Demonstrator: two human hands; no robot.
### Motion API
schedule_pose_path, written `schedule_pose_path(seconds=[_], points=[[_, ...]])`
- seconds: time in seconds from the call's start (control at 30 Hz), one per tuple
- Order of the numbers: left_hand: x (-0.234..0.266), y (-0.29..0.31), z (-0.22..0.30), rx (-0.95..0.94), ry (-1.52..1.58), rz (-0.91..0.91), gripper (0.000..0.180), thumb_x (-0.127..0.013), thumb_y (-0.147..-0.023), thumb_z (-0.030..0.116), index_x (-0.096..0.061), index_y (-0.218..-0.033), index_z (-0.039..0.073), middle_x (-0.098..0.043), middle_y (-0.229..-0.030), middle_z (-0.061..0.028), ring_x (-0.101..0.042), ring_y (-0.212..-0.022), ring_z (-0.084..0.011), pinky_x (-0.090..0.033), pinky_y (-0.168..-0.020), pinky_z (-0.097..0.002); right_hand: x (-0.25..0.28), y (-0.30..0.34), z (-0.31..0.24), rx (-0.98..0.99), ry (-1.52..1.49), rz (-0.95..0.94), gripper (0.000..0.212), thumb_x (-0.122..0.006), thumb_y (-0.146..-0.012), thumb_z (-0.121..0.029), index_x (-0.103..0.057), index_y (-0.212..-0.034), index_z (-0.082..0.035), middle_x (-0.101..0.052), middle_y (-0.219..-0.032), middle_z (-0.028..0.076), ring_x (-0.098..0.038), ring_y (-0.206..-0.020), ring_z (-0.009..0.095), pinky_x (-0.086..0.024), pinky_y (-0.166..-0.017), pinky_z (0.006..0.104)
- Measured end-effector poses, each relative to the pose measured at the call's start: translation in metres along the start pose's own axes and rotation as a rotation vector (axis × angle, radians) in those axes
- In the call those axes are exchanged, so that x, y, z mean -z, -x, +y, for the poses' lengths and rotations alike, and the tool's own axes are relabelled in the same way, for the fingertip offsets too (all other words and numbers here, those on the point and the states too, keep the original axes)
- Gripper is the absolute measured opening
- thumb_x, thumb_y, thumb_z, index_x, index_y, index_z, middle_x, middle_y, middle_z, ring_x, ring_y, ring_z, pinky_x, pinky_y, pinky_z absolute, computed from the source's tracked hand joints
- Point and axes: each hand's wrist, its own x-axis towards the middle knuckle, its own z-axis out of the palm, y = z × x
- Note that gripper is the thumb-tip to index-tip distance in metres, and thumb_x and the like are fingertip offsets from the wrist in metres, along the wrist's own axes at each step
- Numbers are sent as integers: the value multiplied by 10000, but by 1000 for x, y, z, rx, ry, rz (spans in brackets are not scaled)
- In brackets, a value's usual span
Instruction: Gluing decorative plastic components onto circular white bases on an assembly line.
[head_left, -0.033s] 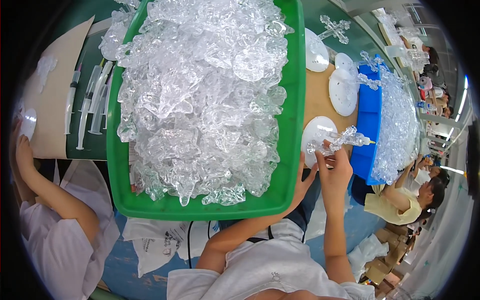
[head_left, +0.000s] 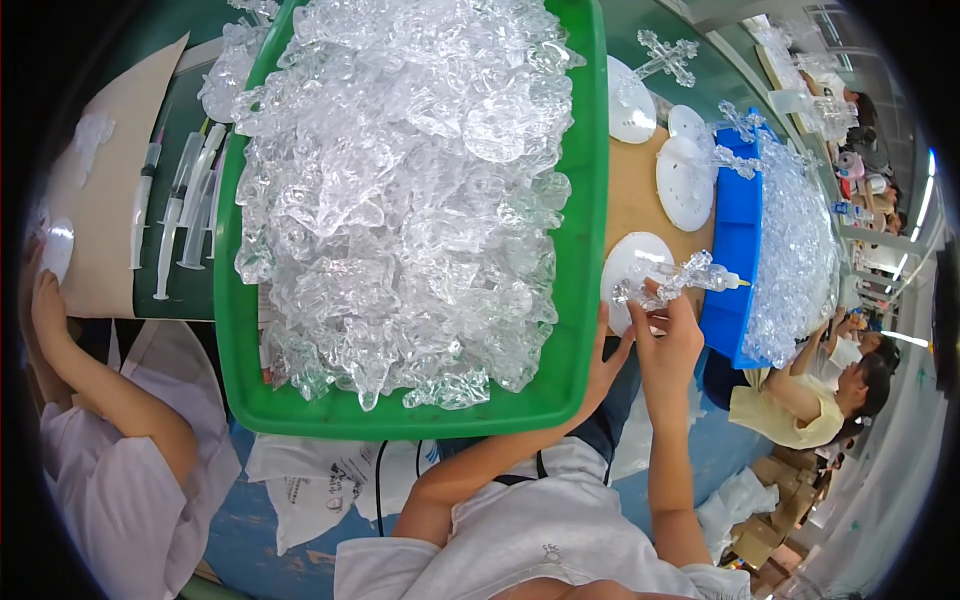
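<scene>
On the right side of the board, a round white disc (head_left: 635, 257) has an ornate clear plastic cross (head_left: 692, 270) rising from it and leaning right. My right hand (head_left: 672, 335) is closed, its fingertips pinching small clear plastic at the cross's lower part. My left hand (head_left: 604, 372) grips the disc's near edge, partly hidden by the green bin's side. Beyond my right fingers, a clear barrel with a white nozzle and yellow tip (head_left: 738, 283) points right, like a syringe's end; what supports it is hidden.
A green bin (head_left: 420, 425) heaped with clear plastic pieces fills the middle. To the right stands a blue bin (head_left: 735, 230) of smaller clear pieces. Several white discs with crosses (head_left: 686, 185) are farther back. Syringes (head_left: 168, 235) lie left, near a co-worker's hand (head_left: 50, 310).
The view has shifted very slightly. Both hands keep their places at the disc and the cross.
</scene>
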Motion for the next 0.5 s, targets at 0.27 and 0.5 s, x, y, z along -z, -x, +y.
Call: schedule_pose_path(seconds=[0.27,0.5], points=[[-9,-5,-6,0,121,-33,500,-620,-793,242,-529,-1285,237,-277,-1475,-200,-260,-1374,-346,-200,-1036,-610,-5,-1,7,-28,-62,29,311,-702,-773,-50,-610,-1063,14,-668,-905,128,-673,-707,190,-539,-617,287],[19,-38,-16,-3,61,-287,606,-626,-796,282,-441,-1352,128,-226,-1483,-222,-201,-1380,-387,-178,-1032,-641,-18,-30,1,129,-70,34,232,-664,-781,-152,-569,-923,6,-598,-880,205,-600,-754,379,-486,-655,435]])
